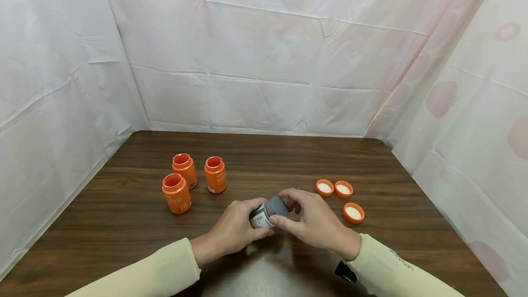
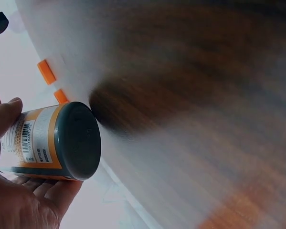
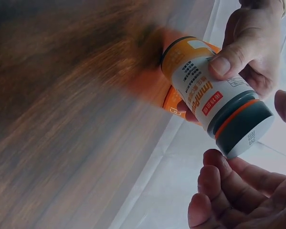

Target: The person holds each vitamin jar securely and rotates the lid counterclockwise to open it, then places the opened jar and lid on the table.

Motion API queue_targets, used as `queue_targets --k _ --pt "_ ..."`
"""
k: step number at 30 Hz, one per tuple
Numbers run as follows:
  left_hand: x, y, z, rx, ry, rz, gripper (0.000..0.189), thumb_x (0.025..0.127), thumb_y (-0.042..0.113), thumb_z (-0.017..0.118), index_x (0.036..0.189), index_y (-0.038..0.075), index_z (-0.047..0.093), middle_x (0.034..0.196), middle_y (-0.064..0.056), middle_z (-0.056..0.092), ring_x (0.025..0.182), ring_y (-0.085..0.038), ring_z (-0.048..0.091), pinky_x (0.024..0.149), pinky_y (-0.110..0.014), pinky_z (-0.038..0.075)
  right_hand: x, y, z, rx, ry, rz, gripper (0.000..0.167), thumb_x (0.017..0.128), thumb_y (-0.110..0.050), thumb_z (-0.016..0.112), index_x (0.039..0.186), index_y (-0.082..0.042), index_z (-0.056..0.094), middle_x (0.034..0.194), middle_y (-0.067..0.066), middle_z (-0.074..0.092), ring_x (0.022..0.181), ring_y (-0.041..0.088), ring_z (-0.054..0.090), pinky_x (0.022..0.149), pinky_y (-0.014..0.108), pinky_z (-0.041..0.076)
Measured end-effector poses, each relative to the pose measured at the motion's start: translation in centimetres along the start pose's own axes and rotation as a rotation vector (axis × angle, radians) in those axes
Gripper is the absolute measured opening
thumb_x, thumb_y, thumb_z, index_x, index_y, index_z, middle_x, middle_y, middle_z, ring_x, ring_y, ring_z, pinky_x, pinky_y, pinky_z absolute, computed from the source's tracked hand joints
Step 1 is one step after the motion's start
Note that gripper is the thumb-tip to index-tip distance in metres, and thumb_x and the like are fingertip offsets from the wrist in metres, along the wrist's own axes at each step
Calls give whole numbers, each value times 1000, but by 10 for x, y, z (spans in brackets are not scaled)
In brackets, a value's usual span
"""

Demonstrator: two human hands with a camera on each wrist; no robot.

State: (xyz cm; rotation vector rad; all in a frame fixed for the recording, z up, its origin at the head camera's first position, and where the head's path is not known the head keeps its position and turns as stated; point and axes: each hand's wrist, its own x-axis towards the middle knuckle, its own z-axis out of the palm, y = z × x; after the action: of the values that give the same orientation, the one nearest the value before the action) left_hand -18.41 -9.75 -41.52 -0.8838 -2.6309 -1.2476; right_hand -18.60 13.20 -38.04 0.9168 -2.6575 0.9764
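Note:
A pill bottle (image 1: 261,217) with a white-and-orange label and a dark grey cap (image 3: 244,128) tilts above the table. My left hand (image 1: 234,226) grips its body, thumb across the label in the right wrist view. An orange band shows between cap and bottle. Around the cap end is my right hand (image 1: 315,219), its fingers (image 3: 212,179) loosely spread beside the cap. In the right wrist view the thumb stands a little apart from the cap; one fingertip is close to or touching its edge. The bottle's dark base (image 2: 80,140) faces the left wrist camera.
Three lidless orange bottles stand at the left: a front one (image 1: 176,195), a back one (image 1: 185,172) and one nearer the middle (image 1: 215,175). Several orange lids (image 1: 353,213) lie inner side up at the right. White curtains (image 1: 264,58) surround the brown wooden table (image 1: 264,150).

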Motion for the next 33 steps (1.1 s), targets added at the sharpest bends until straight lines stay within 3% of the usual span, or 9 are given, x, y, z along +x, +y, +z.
queue_targets --k 14,33 --pt "0 1 1 -13 -11 5 43 81 18 90 118 19 68 98 8 72 83 -2 65 71 -22 54 0 -1 1 38 -13 16 39 89 -52 77 113 -22 68 85 -10 63 72 17 59 61 25 48" --pt "-1 -1 1 -38 -16 31 43 82 16 89 118 24 67 100 10 72 86 -3 66 74 -23 54 -1 2 -4 87 -34 -124 48 86 -22 86 129 -17 66 101 -11 62 91 20 59 78 36 52"
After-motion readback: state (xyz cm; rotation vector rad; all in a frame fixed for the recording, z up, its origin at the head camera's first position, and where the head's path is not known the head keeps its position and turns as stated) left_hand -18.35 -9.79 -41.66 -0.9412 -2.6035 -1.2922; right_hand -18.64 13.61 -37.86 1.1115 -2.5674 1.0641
